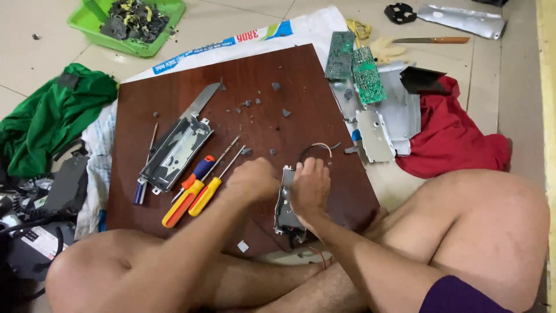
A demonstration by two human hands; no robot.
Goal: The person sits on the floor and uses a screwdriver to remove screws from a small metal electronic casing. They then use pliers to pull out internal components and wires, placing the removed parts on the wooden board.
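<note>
The dark wooden board (255, 87) is the landmark here; it lies on the tiled floor in front of the seated person. Far left of the board there is a green cloth (52, 116), and beyond its far left corner a green tray (81, 20) with dark scraps; on the left part of the board rests a metal bracket (174, 152) with a knife blade (201, 99) touching its far end; just right of the bracket lie two screwdrivers with orange and yellow handles (188, 197), side by side.

At the near middle of the board the left hand (252, 179) is closed into a fist, probably around a small tool, but I cannot tell which; the right hand (310, 185) presses with curled fingers on a small metal casing (285, 208), which stands at the near edge of the board, with a thin wire loop (315, 148) just beyond it. In my judgement the step in hand is opening or prying this casing; the next move calls for steady hold by the right hand and careful force from the left, so the tool does not slip.

Right of the board lie two green circuit boards (354, 66), grey metal plates (376, 136), and a red cloth (457, 139).
</note>
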